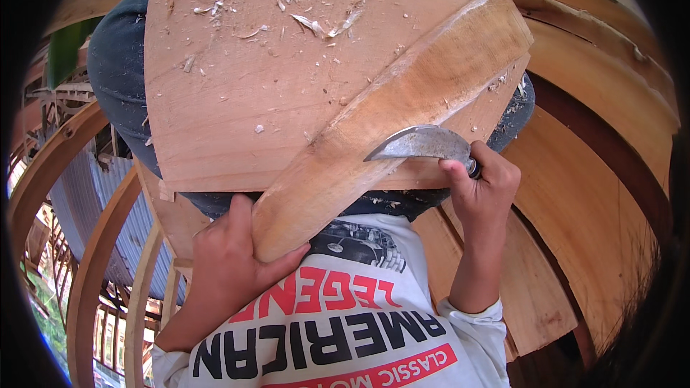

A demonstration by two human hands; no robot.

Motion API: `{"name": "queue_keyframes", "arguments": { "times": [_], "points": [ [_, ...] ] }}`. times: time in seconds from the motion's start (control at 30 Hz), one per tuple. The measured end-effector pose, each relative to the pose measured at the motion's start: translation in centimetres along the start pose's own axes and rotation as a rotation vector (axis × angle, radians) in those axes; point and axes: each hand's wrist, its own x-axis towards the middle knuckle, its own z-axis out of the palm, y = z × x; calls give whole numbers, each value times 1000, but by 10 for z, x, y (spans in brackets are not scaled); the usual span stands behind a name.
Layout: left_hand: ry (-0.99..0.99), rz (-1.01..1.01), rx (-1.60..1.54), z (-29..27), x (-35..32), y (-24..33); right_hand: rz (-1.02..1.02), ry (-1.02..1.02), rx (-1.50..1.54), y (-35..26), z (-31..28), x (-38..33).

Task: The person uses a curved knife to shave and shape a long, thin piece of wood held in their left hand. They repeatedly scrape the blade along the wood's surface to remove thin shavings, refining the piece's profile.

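Head view: left hand (226, 262) grips the wooden slat's (402, 108) near end — right hand (481, 183) holds a curved knife (420, 144) against it.

Taking the wide board (237, 93) across your lap as landmark, you have the long plank (388, 118) lying slantwise on its right part, your left hand (226, 262) at the plank's near end, your right hand (481, 183) with the blade (420, 144) near its right edge, shavings (327, 26) on its far side.

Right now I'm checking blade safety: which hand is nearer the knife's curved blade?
Right. The right hand grips the handle directly behind the curved blade. The left hand holds the wooden piece at its lower end, well away from the blade.
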Motion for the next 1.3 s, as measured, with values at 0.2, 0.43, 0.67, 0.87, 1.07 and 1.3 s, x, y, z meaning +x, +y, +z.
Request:
{"name": "queue_keyframes", "arguments": {
  "times": [0.2, 0.43, 0.67, 0.87, 1.07, 1.3],
  "points": [
    [-4, 14, 34, 1, 0, -2, -39, 71, -39, 12, 2, 11],
    [-18, 33, 46, 2, 1, -5, 115, 258, 7, 43, 1, 34],
    [-86, 59, 64, 4, -3, -18, 262, 182, 81, 35, -29, 31],
    [-19, 89, 62, 5, -1, -16, 6, -15, 10, 9, -5, 11],
    [-43, 95, 116, 0, 0, -17, 278, 258, -15, 70, -23, 40],
    [-136, 60, 11, 1, 2, -24, -20, 145, 73, 25, -11, 13]
  ]
}}
